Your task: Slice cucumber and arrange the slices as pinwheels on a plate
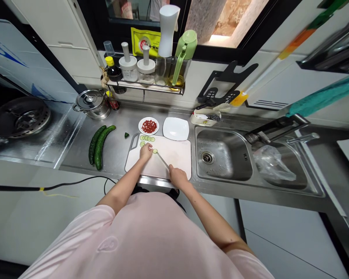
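Observation:
My right hand is closed round the handle of a knife, whose narrow blade points up and left over the white cutting board. At the blade's tip lies a pale cucumber slice. Just left of it, my left hand rests over the board with its fingers drawn together; whatever they hold is hidden. Beyond that hand, several cucumber slices lie overlapped along the board's top left. A dark green cucumber end sits on the counter beside the board.
Two whole cucumbers lie to the left. Behind the board stand a plate of chopped red pieces and a white square plate. A steel pot is at back left; the sink is at right. Bottles fill a wall rack.

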Demonstrator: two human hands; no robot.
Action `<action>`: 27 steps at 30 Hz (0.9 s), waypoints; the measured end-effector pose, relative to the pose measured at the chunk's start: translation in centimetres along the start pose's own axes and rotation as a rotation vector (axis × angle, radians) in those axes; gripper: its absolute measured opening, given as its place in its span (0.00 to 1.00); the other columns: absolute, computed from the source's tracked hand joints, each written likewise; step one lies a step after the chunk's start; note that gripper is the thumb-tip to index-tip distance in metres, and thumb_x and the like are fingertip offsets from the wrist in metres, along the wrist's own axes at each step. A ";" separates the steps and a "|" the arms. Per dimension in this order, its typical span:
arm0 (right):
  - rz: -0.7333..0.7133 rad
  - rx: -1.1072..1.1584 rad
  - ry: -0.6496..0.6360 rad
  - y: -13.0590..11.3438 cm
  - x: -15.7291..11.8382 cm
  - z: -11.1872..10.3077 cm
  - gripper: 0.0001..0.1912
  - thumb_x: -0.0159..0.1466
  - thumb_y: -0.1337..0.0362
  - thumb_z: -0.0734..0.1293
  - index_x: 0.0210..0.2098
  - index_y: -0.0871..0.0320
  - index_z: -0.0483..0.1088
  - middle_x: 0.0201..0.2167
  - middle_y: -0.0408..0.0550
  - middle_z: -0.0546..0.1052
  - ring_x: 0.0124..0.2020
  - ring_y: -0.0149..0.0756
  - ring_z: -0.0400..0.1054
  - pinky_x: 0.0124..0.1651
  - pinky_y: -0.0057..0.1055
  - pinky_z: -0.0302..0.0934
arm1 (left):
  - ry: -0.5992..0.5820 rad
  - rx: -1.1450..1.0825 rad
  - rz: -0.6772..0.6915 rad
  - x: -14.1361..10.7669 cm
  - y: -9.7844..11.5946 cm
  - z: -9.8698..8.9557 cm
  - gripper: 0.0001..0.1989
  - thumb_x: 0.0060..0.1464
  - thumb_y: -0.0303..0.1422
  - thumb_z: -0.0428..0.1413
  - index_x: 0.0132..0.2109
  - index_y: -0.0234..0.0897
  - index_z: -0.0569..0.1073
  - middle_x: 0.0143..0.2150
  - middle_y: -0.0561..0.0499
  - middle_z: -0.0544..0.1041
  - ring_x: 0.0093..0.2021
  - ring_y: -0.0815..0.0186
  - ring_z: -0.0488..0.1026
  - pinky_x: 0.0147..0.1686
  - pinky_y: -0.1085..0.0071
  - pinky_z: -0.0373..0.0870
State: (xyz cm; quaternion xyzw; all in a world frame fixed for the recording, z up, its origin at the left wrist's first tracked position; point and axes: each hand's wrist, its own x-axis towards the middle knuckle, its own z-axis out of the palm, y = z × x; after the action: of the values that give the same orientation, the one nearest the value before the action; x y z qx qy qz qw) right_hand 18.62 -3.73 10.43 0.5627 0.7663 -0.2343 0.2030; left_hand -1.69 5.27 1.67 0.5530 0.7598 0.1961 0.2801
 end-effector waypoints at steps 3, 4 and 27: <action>-0.002 0.002 -0.002 0.0 0.0 -0.2 0.16 0.63 0.71 0.54 0.51 0.58 0.57 0.38 0.56 0.75 0.41 0.42 0.70 0.39 0.32 0.56 | -0.007 0.006 -0.010 0.0 0.1 -0.1 0.07 0.49 0.29 0.54 0.38 0.40 0.70 0.30 0.53 0.72 0.34 0.67 0.70 0.33 0.74 0.61; 0.002 0.001 -0.004 0.0 0.0 -0.3 0.16 0.64 0.71 0.54 0.51 0.58 0.57 0.38 0.56 0.75 0.41 0.42 0.70 0.39 0.32 0.57 | -0.010 0.008 -0.015 0.0 0.2 -0.1 0.07 0.49 0.29 0.54 0.38 0.40 0.70 0.31 0.53 0.72 0.34 0.67 0.70 0.33 0.73 0.61; -0.012 -0.012 0.004 -0.5 1.5 -1.4 0.14 0.65 0.70 0.52 0.49 0.59 0.58 0.39 0.56 0.74 0.41 0.41 0.70 0.38 0.32 0.57 | -0.027 0.008 -0.024 0.0 0.3 -0.3 0.08 0.49 0.29 0.55 0.39 0.40 0.71 0.32 0.53 0.73 0.34 0.67 0.70 0.34 0.74 0.62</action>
State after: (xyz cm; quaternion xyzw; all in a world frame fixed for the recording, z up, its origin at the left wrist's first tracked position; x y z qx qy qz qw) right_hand 17.61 -1.90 10.79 0.5575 0.7713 -0.2297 0.2037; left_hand -1.66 5.42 2.11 0.5474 0.7634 0.1821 0.2906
